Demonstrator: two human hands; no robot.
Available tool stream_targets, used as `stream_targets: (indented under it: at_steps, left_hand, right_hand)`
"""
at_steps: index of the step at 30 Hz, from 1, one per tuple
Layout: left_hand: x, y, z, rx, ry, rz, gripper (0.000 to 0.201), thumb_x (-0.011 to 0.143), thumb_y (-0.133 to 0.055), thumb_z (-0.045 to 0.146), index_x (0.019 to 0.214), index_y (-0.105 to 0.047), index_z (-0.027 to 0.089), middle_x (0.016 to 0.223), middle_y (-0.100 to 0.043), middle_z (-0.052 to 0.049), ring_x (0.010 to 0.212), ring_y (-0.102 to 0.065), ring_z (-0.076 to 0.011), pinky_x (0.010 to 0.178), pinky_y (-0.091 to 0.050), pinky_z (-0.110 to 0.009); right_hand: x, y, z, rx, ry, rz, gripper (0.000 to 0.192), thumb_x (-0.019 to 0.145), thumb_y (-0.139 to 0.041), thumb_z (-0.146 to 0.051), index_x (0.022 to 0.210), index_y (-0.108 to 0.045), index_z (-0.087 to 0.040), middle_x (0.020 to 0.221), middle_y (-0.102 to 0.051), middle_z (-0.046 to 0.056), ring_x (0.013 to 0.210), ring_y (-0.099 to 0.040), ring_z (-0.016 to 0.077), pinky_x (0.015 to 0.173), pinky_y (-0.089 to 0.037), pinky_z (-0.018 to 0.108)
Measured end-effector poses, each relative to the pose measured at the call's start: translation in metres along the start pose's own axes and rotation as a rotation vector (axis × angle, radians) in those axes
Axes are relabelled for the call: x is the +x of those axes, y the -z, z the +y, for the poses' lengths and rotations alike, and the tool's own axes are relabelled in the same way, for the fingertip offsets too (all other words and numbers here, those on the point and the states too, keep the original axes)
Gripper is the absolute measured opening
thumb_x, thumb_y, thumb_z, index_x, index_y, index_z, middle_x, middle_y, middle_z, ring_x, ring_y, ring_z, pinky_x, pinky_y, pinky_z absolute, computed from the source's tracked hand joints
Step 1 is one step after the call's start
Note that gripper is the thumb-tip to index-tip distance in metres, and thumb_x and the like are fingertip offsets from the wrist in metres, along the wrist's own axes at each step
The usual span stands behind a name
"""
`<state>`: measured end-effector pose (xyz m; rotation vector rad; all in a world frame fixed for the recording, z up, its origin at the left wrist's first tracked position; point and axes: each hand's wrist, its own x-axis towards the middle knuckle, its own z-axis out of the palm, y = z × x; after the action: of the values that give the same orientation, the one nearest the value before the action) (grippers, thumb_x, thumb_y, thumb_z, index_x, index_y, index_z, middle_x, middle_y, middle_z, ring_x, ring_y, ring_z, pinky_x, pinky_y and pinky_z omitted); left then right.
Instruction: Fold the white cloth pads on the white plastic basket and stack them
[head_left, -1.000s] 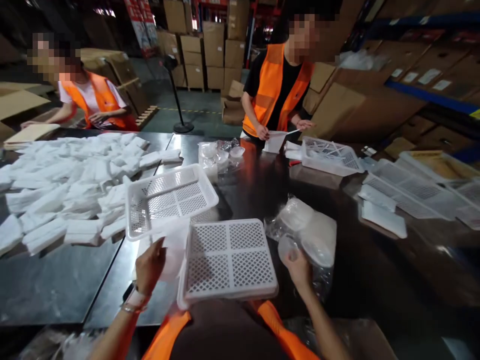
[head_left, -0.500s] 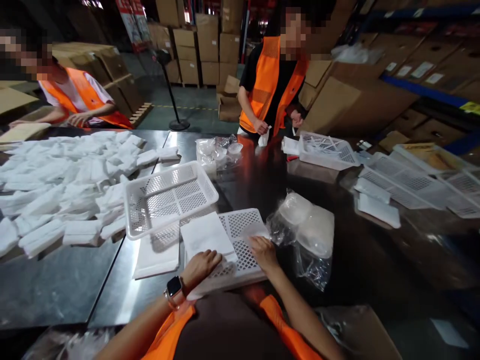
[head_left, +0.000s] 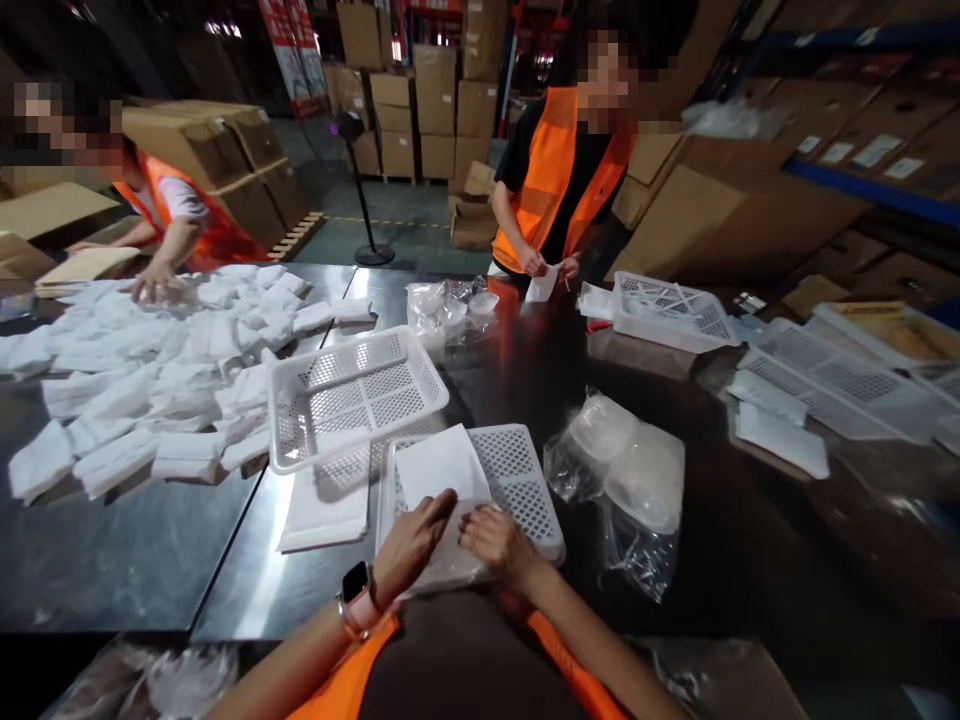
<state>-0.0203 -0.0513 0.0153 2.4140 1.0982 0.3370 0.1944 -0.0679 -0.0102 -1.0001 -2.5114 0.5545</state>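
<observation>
In front of me an upturned white plastic basket [head_left: 517, 465] lies on the table, with flat white sheets [head_left: 441, 463] on top. A thin translucent sheet [head_left: 448, 555], perhaps a plastic bag, covers the basket's near part. My left hand [head_left: 416, 535], with a watch on its wrist, rests at the upper edge of this sheet, fingers pressed together. Close beside it, my right hand [head_left: 499, 540] has bent fingers on the sheet's right side. Their fingertips nearly meet. What lies under the fingers is partly hidden.
An upright white basket [head_left: 360, 390] overlaps more white sheets [head_left: 322, 512] at left. Many white folded bundles [head_left: 180, 370] cover the left side. Clear bags with round pieces [head_left: 630, 450] lie right. Two co-workers in orange vests [head_left: 536, 190] stand across the table.
My right hand has moved left with the translucent sheet, towards my left hand. The left co-worker's hand has reached onto the white bundles. The view has shifted slightly.
</observation>
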Motion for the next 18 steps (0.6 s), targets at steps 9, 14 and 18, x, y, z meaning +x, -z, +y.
stream_targets:
  at_steps: [9, 14, 18]
  left_hand:
    - [0.018, -0.008, 0.016, -0.041, 0.108, 0.160, 0.049, 0.093, -0.032, 0.005, 0.132, -0.057, 0.023, 0.126, -0.066, -0.010, 0.097, -0.068, -0.0192, 0.081, -0.059, -0.031]
    - [0.022, -0.021, -0.005, 0.093, 0.062, 0.380, 0.065, 0.079, -0.033, -0.009, 0.135, -0.054, 0.015, 0.140, -0.058, -0.015, 0.122, -0.060, -0.0225, 0.099, -0.056, -0.040]
    - [0.026, -0.028, 0.007, 0.006, -0.032, 0.325, 0.063, 0.081, -0.035, -0.007, 0.136, -0.054, 0.018, 0.139, -0.058, -0.012, 0.121, -0.060, -0.0220, 0.102, -0.055, -0.040]
  right_hand:
    - [0.034, -0.022, 0.000, -0.583, -0.231, 0.245, 0.028, 0.088, -0.050, 0.000, 0.083, -0.071, -0.018, 0.075, -0.069, 0.005, 0.077, -0.063, 0.0208, 0.083, -0.055, 0.037]
    - [0.038, -0.012, -0.001, -0.512, -0.216, 0.347, 0.024, 0.093, -0.051, -0.007, 0.105, -0.068, -0.019, 0.097, -0.072, 0.007, 0.093, -0.065, 0.0200, 0.088, -0.052, 0.036]
    - [0.039, -0.033, 0.002, -0.451, -0.391, 0.140, 0.027, 0.089, -0.050, -0.002, 0.098, -0.069, -0.018, 0.090, -0.071, 0.011, 0.084, -0.066, 0.0243, 0.077, -0.056, 0.040]
